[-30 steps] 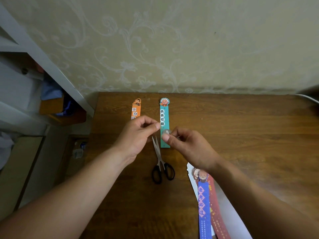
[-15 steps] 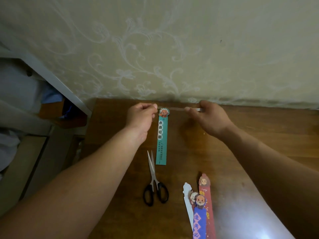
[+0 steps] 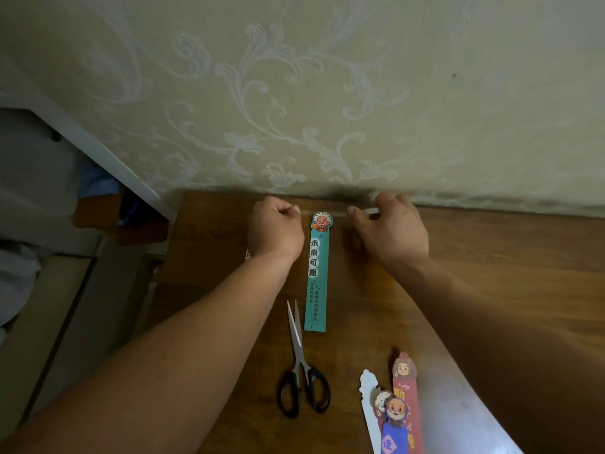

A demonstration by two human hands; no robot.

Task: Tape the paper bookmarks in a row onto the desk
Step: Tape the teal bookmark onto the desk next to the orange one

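A teal bookmark [image 3: 317, 273] with a cartoon head lies lengthwise on the wooden desk [image 3: 491, 273], its top near the wall. A clear strip of tape [image 3: 330, 213] is stretched just over that cartoon head. My left hand [image 3: 273, 231] pinches the tape's left end and my right hand [image 3: 391, 231] pinches its right end. An orange bookmark [image 3: 247, 254] is almost wholly hidden under my left wrist. A stack of loose bookmarks [image 3: 397, 411], red, blue and white, lies at the near right.
Black-handled scissors [image 3: 302, 378] lie shut just below the teal bookmark, tips pointing away from me. The patterned wall [image 3: 327, 109] borders the desk's far edge. The desk's left edge drops off to a shelf and floor [image 3: 65, 257].
Both hands moved from above the scissors to the far edge of the desk and drew apart, stretching the tape across the teal bookmark's top. The view has tilted down and closer.
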